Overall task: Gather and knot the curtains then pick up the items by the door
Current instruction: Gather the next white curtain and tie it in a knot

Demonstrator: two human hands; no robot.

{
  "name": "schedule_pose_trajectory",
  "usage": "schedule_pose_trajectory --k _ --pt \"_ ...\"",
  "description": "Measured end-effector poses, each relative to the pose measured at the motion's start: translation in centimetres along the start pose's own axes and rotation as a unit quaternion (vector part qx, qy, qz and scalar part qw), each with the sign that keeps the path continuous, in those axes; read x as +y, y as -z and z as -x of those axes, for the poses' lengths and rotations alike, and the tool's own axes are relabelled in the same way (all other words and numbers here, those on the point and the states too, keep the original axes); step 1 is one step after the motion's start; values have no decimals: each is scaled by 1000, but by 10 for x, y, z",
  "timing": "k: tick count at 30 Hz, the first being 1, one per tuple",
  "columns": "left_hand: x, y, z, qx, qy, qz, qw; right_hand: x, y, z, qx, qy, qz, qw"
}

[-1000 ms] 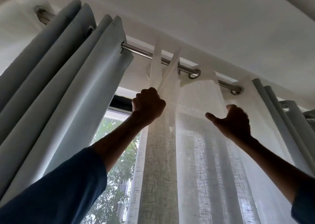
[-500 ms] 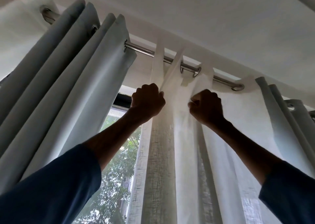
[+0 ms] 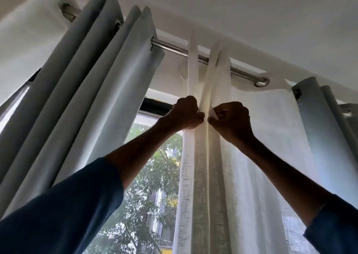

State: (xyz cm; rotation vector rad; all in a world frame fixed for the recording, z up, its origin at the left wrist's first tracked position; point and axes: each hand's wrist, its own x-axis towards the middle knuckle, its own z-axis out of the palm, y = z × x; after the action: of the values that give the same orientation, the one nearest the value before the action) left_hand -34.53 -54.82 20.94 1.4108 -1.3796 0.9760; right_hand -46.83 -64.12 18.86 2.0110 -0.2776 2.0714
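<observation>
Window behind; sheer curtain (image 3: 205, 176) bunched btwn left hand (image 3: 187, 116), right hand (image 3: 231, 121).

Blue sleeves (image 3: 64, 211) on both arms, forearms bare

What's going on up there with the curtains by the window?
A person in blue sleeves is reaching up with both hands to bunch the sheer white curtain just below the silver metal curtain rod. The left hand and the right hand are fists closed on the fabric, nearly touching, squeezing its folds into a narrow bundle. The heavier grey eyelet curtain hangs pushed aside at the left. No knot is tied yet.
</observation>
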Motion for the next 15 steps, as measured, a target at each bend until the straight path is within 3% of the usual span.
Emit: schedule_pose_trajectory --k 3,7,15 --pt "4 -4 5 -25 -2 7 1000 3 7 7 -9 -37 -11 999" --pt "11 -8 11 -38 -2 42 998 0 12 21 -25 -25 -9 999" --pt "26 -6 16 -11 -11 99 995 -4 26 29 16 5 -15 1000"
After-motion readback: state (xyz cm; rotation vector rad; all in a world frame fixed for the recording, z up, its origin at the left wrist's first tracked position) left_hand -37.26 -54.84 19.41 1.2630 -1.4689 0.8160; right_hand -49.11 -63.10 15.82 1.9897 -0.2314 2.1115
